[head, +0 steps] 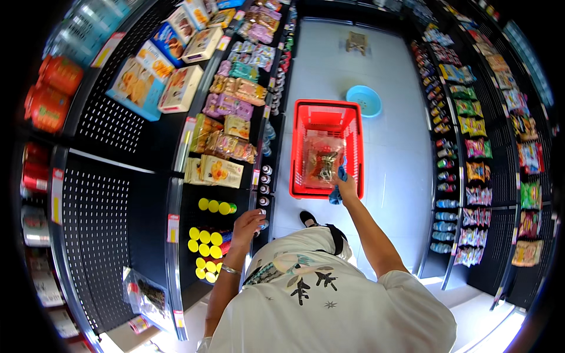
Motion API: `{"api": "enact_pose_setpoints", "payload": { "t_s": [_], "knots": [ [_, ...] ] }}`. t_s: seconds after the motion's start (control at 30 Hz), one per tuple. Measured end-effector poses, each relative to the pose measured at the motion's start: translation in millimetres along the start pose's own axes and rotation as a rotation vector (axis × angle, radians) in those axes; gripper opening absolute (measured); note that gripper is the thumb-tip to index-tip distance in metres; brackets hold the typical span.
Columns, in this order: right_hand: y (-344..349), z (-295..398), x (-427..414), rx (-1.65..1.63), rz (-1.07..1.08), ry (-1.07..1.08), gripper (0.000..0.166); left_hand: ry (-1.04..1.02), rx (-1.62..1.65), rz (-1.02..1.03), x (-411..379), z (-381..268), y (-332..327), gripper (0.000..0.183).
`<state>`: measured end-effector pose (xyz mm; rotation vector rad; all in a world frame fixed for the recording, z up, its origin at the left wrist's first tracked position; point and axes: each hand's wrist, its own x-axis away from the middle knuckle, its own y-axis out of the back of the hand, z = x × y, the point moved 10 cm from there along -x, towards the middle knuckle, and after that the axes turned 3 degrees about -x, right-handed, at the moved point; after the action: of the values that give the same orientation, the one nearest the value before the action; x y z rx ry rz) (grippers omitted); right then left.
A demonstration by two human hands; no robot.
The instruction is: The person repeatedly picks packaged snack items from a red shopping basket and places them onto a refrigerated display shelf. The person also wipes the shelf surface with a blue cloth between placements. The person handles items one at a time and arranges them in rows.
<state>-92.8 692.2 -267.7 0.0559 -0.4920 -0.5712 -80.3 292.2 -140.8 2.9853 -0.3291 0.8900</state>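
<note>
My right hand (348, 189) grips a crumpled blue cloth (336, 194) over the near right corner of a red plastic shopping basket (296, 154). Clear plastic packages with dark contents (324, 165) lie inside the basket. At the left shelf, my left hand (248, 227) has its fingers bent around the top of a small bottle (263, 224) at the end of a row of bottles. Whether it holds that bottle firmly cannot be told. Canisters with yellow lids (204, 237) lie just left of this hand.
Black shelving (95, 185) with boxed biscuits (176, 88) and packaged snacks (227, 106) runs along the left. Another shelf of snack bags (476, 145) and bottles (446, 226) stands on the right. Beyond the basket, a light blue basin (364, 100) and a small stool (356, 43) are on the floor.
</note>
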Motion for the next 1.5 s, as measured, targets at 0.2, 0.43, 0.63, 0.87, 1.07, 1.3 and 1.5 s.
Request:
{"api": "enact_pose_setpoints", "payload": {
  "t_s": [0.2,0.43,0.63,0.87,1.07,1.3,1.5],
  "knots": [
    [-107,26,49,-0.217,0.407,0.067,0.040,-0.120,0.152,-0.228,62,9,85,0.033],
    [-226,82,108,-0.316,0.722,-0.070,0.033,-0.368,0.247,-0.582,148,-10,156,0.022],
    [-308,135,195,-0.249,0.955,-0.092,0.032,-0.494,0.372,-0.907,250,-11,218,0.026],
    [-397,168,359,-0.141,1.306,-0.146,0.027,-0.673,0.334,-1.404,384,12,305,0.024],
    [-438,173,460,0.056,1.497,-0.083,0.029,-0.635,0.294,-1.695,451,52,360,0.036],
    [-494,152,515,0.199,1.567,-0.122,0.039,-0.517,0.495,-1.538,438,87,393,0.048],
    [-532,125,541,0.341,1.586,-0.170,0.046,-0.455,0.658,-1.327,419,87,400,0.046]
  ]
}}
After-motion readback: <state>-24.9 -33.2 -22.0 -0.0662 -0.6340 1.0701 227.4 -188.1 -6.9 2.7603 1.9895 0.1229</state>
